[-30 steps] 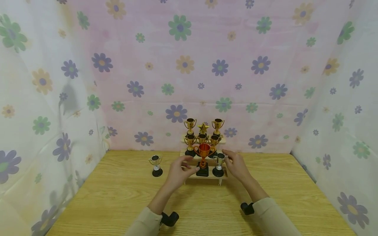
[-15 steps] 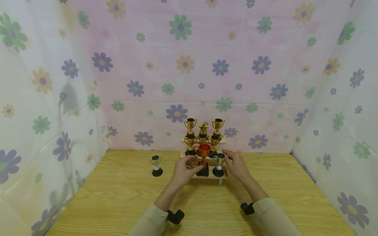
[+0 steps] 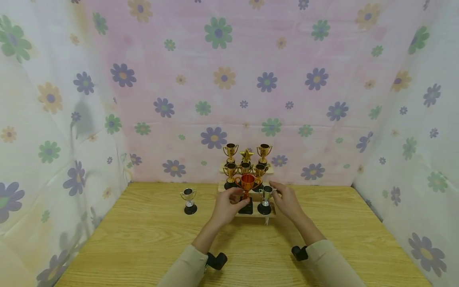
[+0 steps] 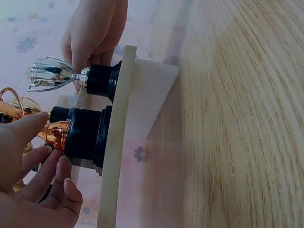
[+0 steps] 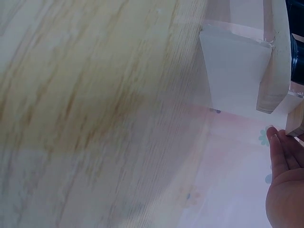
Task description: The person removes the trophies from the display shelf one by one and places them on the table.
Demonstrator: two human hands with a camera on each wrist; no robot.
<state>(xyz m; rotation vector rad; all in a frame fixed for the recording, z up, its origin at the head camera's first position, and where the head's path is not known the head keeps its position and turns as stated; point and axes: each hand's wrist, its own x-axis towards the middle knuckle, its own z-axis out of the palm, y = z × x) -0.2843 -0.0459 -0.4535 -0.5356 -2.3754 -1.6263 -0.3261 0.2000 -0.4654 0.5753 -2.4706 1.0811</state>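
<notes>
In the head view my left hand [image 3: 226,207] pinches the stem of an orange trophy [image 3: 247,182] between thumb and fingers. Its black base rests upright on the front step of a tiered wooden display stand [image 3: 233,214]. The left wrist view shows my left thumb [image 4: 28,126] against the stem, with the fingers curled below. To the right on that step stands a silver trophy [image 3: 265,193]. Beside it, my right hand [image 3: 288,202] holds the end of a higher step; the right wrist view shows its fingers [image 5: 280,154] at the wood's end.
Several gold trophies [image 3: 231,169] fill the upper steps, with a gold star trophy [image 3: 246,154] at the back. Another silver trophy [image 3: 189,196] stands on the wooden table [image 3: 150,239], left of the stand. Flowered cloth [image 3: 244,87] hangs behind and at both sides.
My left hand has moved right, closing its thumb and fingers in on the orange trophy's stem. The right hand and the trophies have stayed in place.
</notes>
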